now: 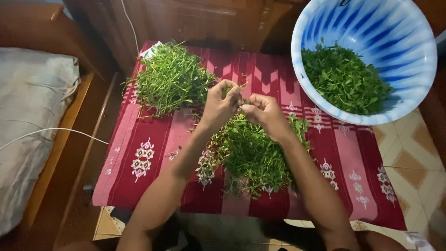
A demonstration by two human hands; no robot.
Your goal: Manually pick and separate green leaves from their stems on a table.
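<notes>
Where the two hands meet at the middle of the frame, the left hand and right hand both pinch one thin green sprig, fingers pressed together on its wiry stem. Beneath the wrists lies a loose, leafy pile of the same greens; a second, stalkier heap sits at upper left. Both rest on a woven maroon cloth with paler stripes and white stitched motifs. At upper right, a round, glossy blue-and-white plastic basin holds plucked leaves, small and flat. A crumpled grey pillow fills the left edge.
</notes>
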